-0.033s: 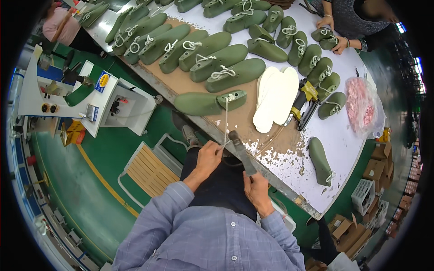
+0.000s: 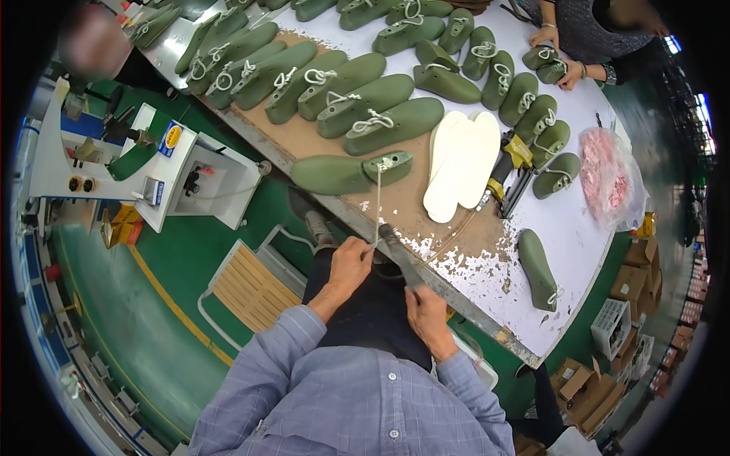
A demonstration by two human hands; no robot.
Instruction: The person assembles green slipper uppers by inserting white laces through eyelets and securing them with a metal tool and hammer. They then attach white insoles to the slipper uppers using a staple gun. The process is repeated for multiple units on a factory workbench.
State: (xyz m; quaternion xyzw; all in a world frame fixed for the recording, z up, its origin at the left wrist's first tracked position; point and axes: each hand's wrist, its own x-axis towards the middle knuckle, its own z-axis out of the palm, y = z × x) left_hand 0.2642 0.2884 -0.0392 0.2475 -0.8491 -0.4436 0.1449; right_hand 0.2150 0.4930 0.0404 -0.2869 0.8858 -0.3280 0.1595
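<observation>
Two hands closed: left hand on one white cord, right hand on one dark tool.

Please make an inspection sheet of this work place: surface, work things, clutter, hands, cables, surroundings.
Surface: white table, brown worn patch, chipped paint near the edge.
Job's things: green shoe form at the table edge, white cord running from it to the left hand; right hand holds a dark tool.
Clutter: many more green forms, white insoles, yellow and black tool, pink bag.
Hands: both closed.
Cables: nothing seen.
Surroundings: white machine, green floor, cardboard boxes, another person's hands.
</observation>
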